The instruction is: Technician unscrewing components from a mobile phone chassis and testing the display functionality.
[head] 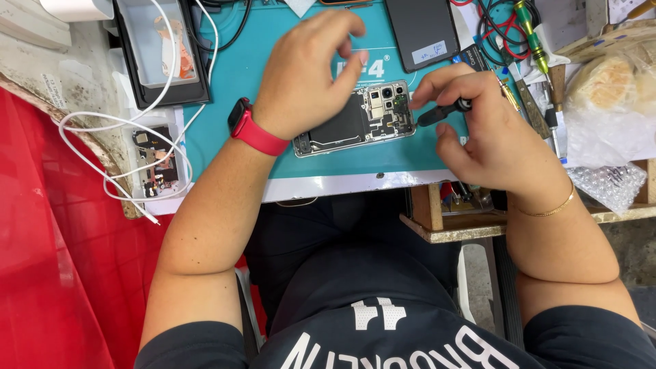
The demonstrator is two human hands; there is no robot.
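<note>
Two bare hands work over an opened phone (355, 119) lying back-up on a teal mat (225, 130), its cameras and dark inner plates showing. The phone sits near the mat's front edge, with a narrow strip of bare mat between it and the white border of the bench.

The left hand (304, 72) hovers above the phone's left half, fingers loosely curled and spread, thumb and forefinger apart, holding nothing that I can see; a red watch (254, 130) bands its wrist just left of the phone. The right hand (478, 130) is closed around a dark slim screwdriver (443, 111), whose tip meets the phone's right end by the camera cluster.

Left of the phone the mat lies open as far as a black tray (160, 51) and a looping white cable (130, 147). Behind the phone, a dark phone back panel (422, 31) rests near the mat's far edge. Right of the phone the room is crowded: loose tools (531, 41), a plastic bag (608, 102) and bubble wrap (608, 184) sit close by the right wrist.
</note>
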